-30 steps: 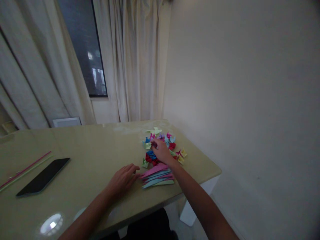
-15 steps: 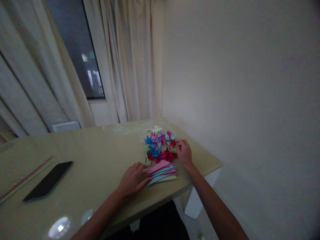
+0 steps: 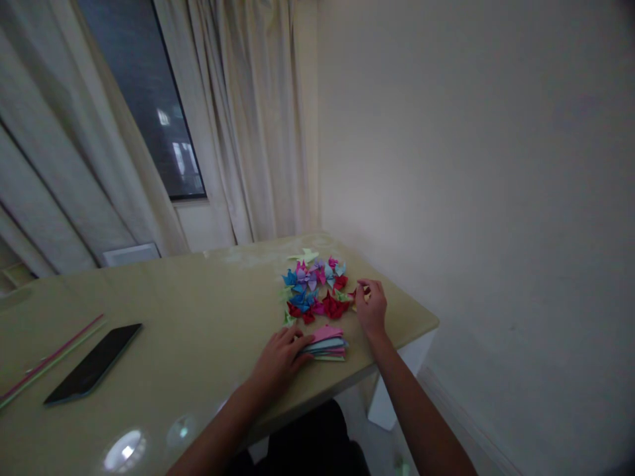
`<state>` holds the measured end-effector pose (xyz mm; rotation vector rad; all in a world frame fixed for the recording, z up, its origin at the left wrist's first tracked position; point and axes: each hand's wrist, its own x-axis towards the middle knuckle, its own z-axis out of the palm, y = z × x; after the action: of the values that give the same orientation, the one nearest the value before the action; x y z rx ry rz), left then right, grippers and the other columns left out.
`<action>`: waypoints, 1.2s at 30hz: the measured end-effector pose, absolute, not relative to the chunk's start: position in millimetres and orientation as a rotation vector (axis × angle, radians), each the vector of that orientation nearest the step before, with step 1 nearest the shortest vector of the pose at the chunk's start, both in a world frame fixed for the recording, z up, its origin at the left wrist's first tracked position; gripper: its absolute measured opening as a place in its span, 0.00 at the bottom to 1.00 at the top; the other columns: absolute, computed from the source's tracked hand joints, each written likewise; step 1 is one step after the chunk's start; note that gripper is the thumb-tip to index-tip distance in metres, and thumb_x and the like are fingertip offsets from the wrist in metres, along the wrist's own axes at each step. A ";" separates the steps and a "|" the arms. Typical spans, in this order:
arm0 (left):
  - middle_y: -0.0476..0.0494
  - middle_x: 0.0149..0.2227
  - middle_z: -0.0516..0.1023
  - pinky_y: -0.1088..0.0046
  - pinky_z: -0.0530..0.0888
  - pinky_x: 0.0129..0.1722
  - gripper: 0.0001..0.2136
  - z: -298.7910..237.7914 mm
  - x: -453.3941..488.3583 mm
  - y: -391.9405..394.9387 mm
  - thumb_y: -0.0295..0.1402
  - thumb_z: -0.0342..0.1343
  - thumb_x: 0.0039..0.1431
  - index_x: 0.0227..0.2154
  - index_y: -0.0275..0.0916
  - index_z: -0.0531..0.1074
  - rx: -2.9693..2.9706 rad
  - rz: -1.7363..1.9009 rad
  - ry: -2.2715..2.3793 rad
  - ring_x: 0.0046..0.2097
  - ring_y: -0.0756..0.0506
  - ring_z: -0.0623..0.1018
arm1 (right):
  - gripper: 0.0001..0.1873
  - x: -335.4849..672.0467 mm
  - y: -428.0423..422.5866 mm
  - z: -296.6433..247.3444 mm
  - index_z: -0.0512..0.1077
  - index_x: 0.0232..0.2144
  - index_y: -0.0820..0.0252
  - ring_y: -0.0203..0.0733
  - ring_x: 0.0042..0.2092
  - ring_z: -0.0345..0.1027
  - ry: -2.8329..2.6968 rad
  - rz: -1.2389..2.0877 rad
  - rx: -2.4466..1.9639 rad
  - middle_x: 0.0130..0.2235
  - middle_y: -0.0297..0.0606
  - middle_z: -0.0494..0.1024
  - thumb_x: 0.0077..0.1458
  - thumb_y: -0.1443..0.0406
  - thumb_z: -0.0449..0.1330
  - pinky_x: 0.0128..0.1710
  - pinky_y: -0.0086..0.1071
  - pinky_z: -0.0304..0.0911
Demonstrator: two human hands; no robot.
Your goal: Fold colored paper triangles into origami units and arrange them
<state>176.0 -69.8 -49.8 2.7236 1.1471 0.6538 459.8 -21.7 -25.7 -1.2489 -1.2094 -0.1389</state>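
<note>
My left hand [image 3: 282,356] rests at the left end of a stack of folded papers [image 3: 331,342] in pink, light blue and pale green. Its fingers lie over the top and the thumb along the near side, gripping the stack. My right hand [image 3: 373,308] is curled at the right side of a cluster of origami cranes [image 3: 311,277] in blue, purple, pink, red and green. Between its thumb and fingers shows a small dark red paper crane [image 3: 366,289], partly hidden. A larger red crane [image 3: 335,305] lies just left of that hand.
A dark phone-like slab [image 3: 93,363] lies on the left of the table [image 3: 198,304], beside thin pink and green sticks [image 3: 52,360]. The table's right edge runs near a bare wall [image 3: 471,165]. Curtains [image 3: 253,119] and a window stand behind.
My right hand has moved slightly right, away from the cluster, with red paper at its fingers. My left hand has shifted right over the paper stack, which now lies straighter and more compact.
</note>
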 end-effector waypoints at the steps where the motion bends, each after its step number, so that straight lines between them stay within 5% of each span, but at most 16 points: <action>1: 0.39 0.55 0.77 0.56 0.73 0.56 0.21 -48.1 174.8 -72.5 0.45 0.54 0.70 0.62 0.50 0.72 2.721 0.674 1.167 0.54 0.38 0.76 | 0.09 462.8 -21.9 -25.9 0.74 0.40 0.59 0.43 0.36 0.68 -1.144 -0.154 -1.248 0.39 0.41 0.75 0.63 0.62 0.55 0.40 0.37 0.66; 11: 0.39 0.72 0.62 0.50 0.66 0.64 0.43 -71.7 107.0 -135.7 0.53 0.53 0.67 0.76 0.50 0.36 2.836 0.914 1.603 0.69 0.34 0.67 | 0.13 468.8 -23.1 -29.3 0.66 0.35 0.56 0.42 0.33 0.64 -0.879 -0.020 -1.216 0.31 0.33 0.70 0.60 0.54 0.58 0.36 0.35 0.61; 18: 0.33 0.68 0.69 0.55 0.70 0.61 0.42 -97.5 88.6 -180.6 0.52 0.49 0.68 0.76 0.36 0.43 2.956 1.078 1.931 0.64 0.36 0.75 | 0.14 470.0 -23.8 -26.4 0.66 0.33 0.56 0.41 0.32 0.63 -0.838 -0.059 -1.263 0.30 0.31 0.68 0.57 0.52 0.59 0.35 0.34 0.60; 27: 0.40 0.62 0.78 0.61 0.72 0.57 0.33 -96.5 87.0 -180.1 0.38 0.54 0.68 0.73 0.37 0.56 3.123 1.347 1.765 0.56 0.41 0.81 | 0.15 473.4 -21.6 -29.5 0.66 0.34 0.56 0.41 0.32 0.64 -0.813 -0.038 -1.298 0.31 0.32 0.69 0.56 0.51 0.59 0.35 0.34 0.61; 36: 0.44 0.61 0.79 0.68 0.63 0.68 0.30 -94.4 57.6 -198.3 0.26 0.55 0.65 0.70 0.39 0.62 3.239 1.312 1.408 0.59 0.45 0.79 | 0.14 475.1 -28.3 -26.3 0.65 0.33 0.55 0.42 0.33 0.64 -0.837 -0.069 -1.312 0.31 0.32 0.69 0.55 0.52 0.58 0.34 0.34 0.61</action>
<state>57.6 -198.3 -94.4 3.2385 1.4079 1.3121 475.1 -28.3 -26.3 -1.3121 -0.8374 -0.0686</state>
